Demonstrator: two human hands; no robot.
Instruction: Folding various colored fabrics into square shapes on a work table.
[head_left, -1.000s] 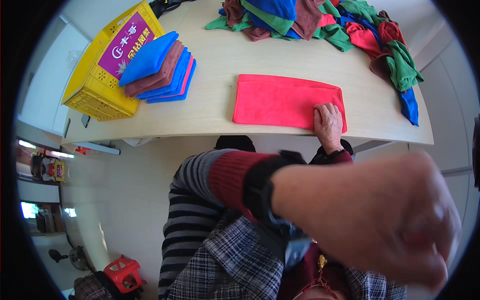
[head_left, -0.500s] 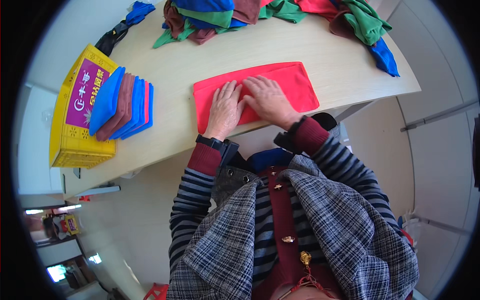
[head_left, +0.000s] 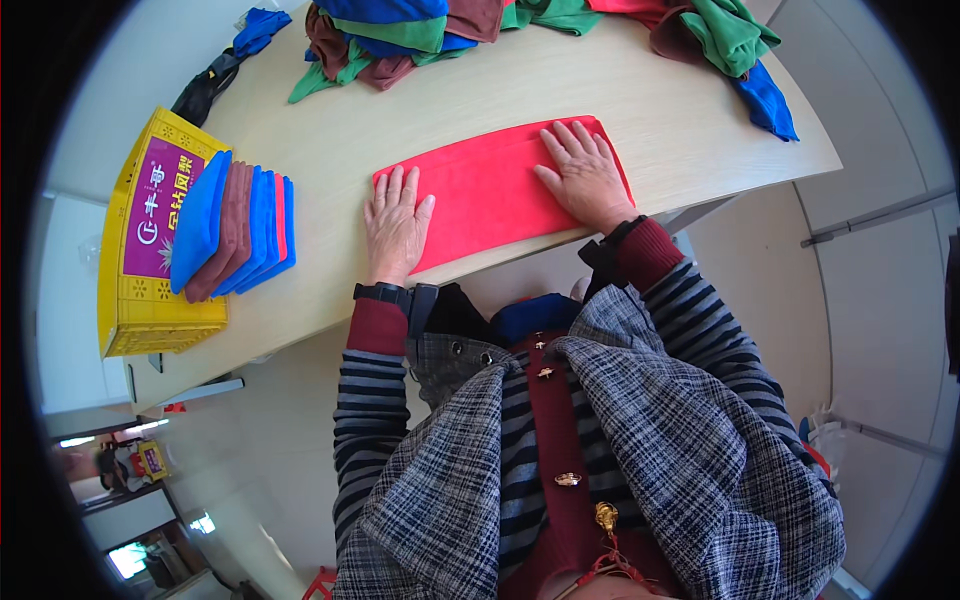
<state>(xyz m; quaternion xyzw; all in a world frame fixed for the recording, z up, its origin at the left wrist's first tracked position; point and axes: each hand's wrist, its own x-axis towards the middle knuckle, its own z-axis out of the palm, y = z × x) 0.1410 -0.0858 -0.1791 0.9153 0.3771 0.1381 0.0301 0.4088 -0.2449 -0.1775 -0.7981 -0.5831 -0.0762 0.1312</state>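
Observation:
A red cloth (head_left: pixel 490 190), folded into a long flat strip, lies along the near edge of the table. My left hand (head_left: pixel 396 222) rests flat on its left end, fingers stretched out and pointing away from me. On the right end lies my right hand (head_left: pixel 588 178), palm down with the fingers spread. Neither hand grips anything. To the left, a row of folded cloths (head_left: pixel 235 225) in blue, brown and red leans against a yellow box (head_left: pixel 165 330) with a purple panel.
A heap of loose blue, green and brown cloths (head_left: pixel 400 35) covers the far side of the table (head_left: pixel 480 95). More crumpled cloths (head_left: pixel 735 45) hang by its right edge. A black and blue bundle (head_left: pixel 215 75) sits at the far left. White cabinets (head_left: pixel 880 110) stand right.
My hands have moved apart, from the middle of the red cloth out to its two ends. The cloth's top surface looks smoother.

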